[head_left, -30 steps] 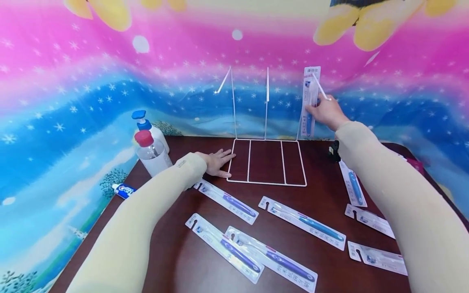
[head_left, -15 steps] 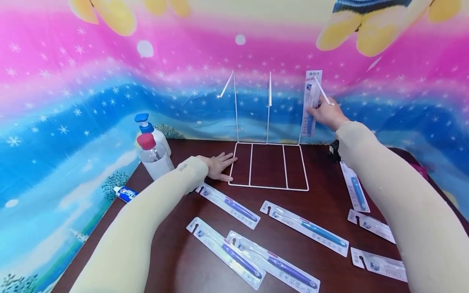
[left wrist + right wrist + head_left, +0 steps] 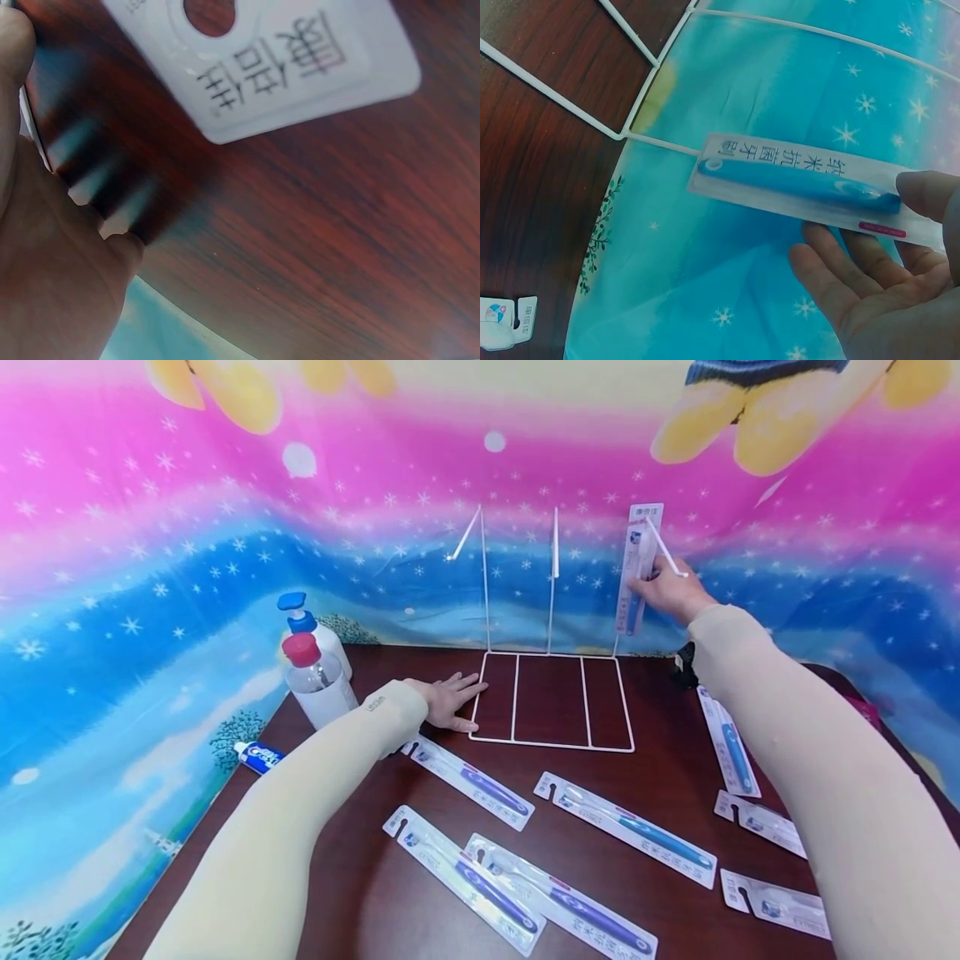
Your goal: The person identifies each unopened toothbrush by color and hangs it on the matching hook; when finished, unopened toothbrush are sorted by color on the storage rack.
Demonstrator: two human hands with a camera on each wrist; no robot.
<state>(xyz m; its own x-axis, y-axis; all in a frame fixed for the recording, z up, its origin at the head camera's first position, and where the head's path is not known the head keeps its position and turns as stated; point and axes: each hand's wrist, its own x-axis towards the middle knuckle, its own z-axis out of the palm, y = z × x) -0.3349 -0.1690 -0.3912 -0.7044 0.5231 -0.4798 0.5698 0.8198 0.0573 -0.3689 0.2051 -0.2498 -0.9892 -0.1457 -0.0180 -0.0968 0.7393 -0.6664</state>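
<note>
My right hand (image 3: pixel 675 592) pinches a packaged toothbrush (image 3: pixel 634 560) with a blue handle, held nearly upright at the right prong (image 3: pixel 666 547) of a white wire rack. The prong overlaps the top of the package in the head view. In the right wrist view, the thumb lies on the front of the toothbrush pack (image 3: pixel 802 180) and the fingers are behind it. Flat on the table, my left hand (image 3: pixel 450 702) has its fingers spread over the left base wire of the rack (image 3: pixel 514 697). The corner of another toothbrush pack (image 3: pixel 322 97) shows close to the left wrist camera.
Several packaged toothbrushes, one a blue-handled toothbrush (image 3: pixel 630 828), lie across the dark wood table (image 3: pixel 360 860). Two pump bottles, one with a red top (image 3: pixel 302 650), and a toothpaste tube (image 3: pixel 258 757) stand or lie at the left. A patterned cloth (image 3: pixel 375 468) hangs behind.
The head view has shifted slightly. The toothbrush pack in my right hand leans a little more, its lower end slightly higher against the rack. My left hand stays in place.
</note>
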